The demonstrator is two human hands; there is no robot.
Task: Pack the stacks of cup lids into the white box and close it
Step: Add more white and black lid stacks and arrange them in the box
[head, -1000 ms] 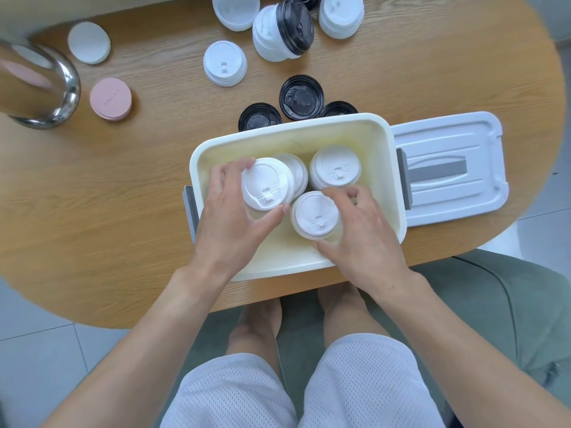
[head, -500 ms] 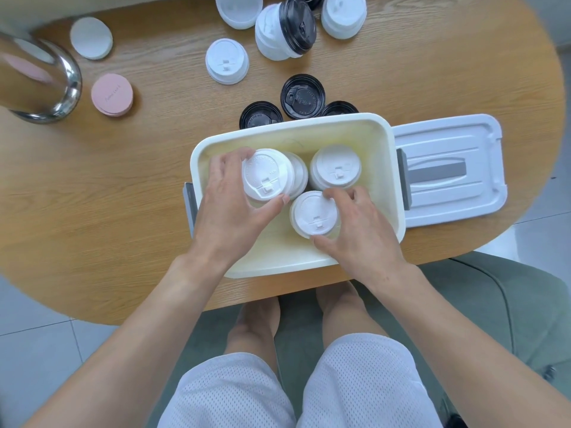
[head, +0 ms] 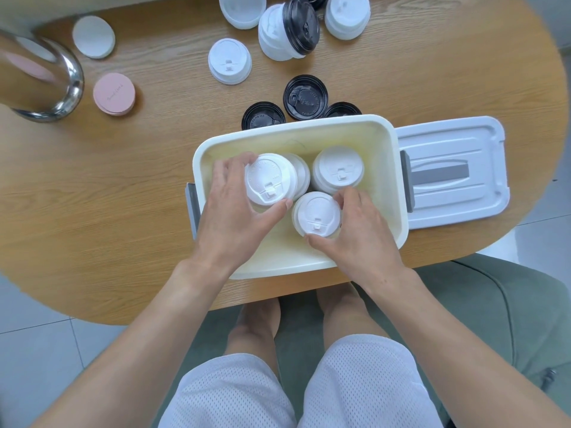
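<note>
White box (head: 390,168): open, at the near edge of the worktop (head: 123,196), four white lid stacks inside; its grey lid (head: 454,173) lies just beside it on the right.
Left hand (head: 230,211): fingers and thumb wrapped around the left stack (head: 268,180), which tilts and leans against a further stack (head: 301,174) behind it.
Right hand (head: 358,233): thumb and fingers pinching the near stack (head: 316,213) by its sides.
Far-right stack (head: 337,173): upright in the box, untouched.
Left to pack: white lid stacks (head: 229,61) and black lids (head: 305,96) are out on the worktop beyond the box.
Handling, as a judgement: thin moulded plastic, very light, smooth and a little slippery; nested lids slide apart if tipped.
Where to hold: around the side of the stack, low, with a thumb opposite the fingers; squeeze gently, since the rims likely flex.
Risk: a leaning stack may fan out and block the lid from closing.
</note>
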